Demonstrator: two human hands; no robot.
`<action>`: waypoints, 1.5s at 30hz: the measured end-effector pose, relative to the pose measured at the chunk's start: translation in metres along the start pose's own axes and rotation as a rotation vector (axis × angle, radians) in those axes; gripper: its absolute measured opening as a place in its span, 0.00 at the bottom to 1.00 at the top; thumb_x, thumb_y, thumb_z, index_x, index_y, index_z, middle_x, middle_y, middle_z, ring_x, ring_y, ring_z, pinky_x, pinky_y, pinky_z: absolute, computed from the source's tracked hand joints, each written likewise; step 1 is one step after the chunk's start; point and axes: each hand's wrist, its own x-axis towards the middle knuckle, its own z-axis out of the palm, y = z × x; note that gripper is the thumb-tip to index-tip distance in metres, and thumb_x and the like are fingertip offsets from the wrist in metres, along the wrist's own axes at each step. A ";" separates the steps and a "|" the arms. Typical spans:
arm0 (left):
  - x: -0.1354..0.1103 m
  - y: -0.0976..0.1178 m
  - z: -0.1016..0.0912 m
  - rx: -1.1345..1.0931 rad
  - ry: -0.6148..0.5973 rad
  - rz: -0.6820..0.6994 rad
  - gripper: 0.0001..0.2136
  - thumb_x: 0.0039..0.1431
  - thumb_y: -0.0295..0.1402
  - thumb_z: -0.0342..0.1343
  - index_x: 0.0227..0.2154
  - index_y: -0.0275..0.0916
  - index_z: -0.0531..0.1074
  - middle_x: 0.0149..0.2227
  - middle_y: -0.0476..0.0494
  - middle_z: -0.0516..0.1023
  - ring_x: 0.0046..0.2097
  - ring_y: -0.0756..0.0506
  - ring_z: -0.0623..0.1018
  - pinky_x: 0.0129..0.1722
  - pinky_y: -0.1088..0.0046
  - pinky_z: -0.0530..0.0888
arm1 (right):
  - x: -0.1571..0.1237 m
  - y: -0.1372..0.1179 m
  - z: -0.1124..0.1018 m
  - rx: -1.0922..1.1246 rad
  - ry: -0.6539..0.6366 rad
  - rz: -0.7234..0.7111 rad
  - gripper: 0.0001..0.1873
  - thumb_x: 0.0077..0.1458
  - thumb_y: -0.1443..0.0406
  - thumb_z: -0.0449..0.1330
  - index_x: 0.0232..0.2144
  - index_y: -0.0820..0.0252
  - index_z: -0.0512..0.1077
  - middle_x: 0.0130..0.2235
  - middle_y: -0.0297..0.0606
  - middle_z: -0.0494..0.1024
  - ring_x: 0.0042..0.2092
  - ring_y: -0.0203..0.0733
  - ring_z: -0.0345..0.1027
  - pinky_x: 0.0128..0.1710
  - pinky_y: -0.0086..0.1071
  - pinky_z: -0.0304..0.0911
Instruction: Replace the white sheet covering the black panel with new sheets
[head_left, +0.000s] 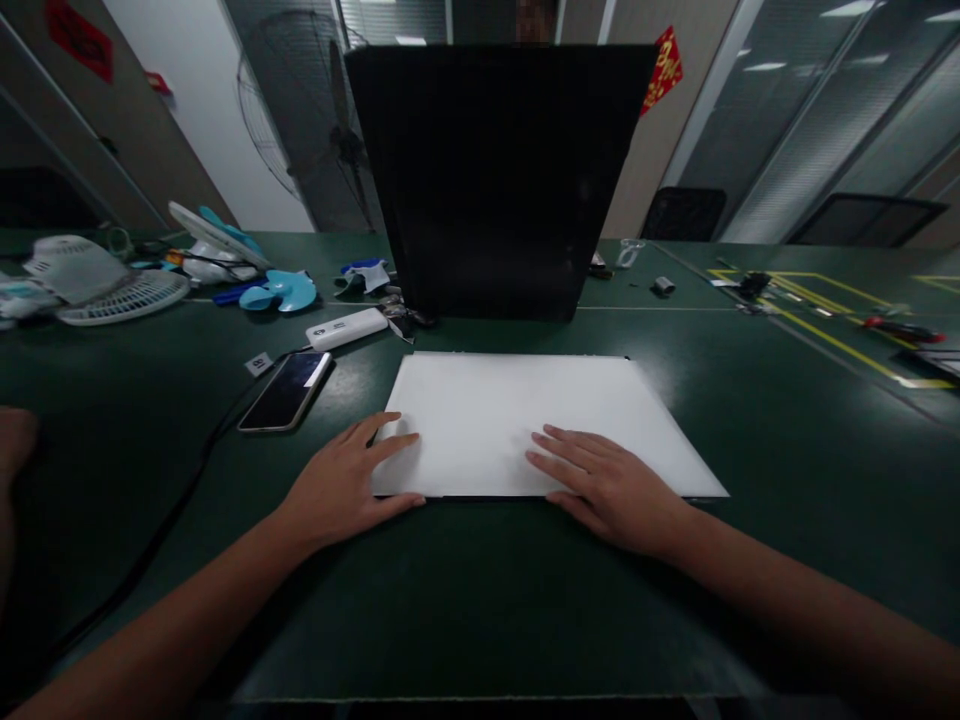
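Observation:
A flat white rectangular panel [480,410] lies on the green table, a thin dark edge showing along its front. My left hand [349,480] rests at its left front corner, fingers spread, with the thumb by the front edge. Over the front middle of the panel, my right hand [611,485] is laid with fingers stretched out and slightly apart. Neither hand grips anything. Just behind the panel stands a large black panel [499,180], upright and tilted back.
Left of my left hand lie a smartphone [289,390], a white stick-shaped device [346,329] and a black cable [176,510]. Farther back are blue fan blades [279,291] and white fan parts [124,300]. Another person's hand [15,440] is at the left edge. A screwdriver [904,330] lies far right.

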 end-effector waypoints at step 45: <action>0.000 -0.018 0.029 0.050 -0.026 0.016 0.59 0.55 0.67 0.54 0.75 0.28 0.41 0.75 0.19 0.41 0.75 0.23 0.48 0.72 0.41 0.52 | -0.088 0.109 -0.012 0.808 0.287 1.118 0.36 0.57 0.44 0.62 0.59 0.60 0.75 0.68 0.50 0.67 0.70 0.64 0.57 0.73 0.58 0.47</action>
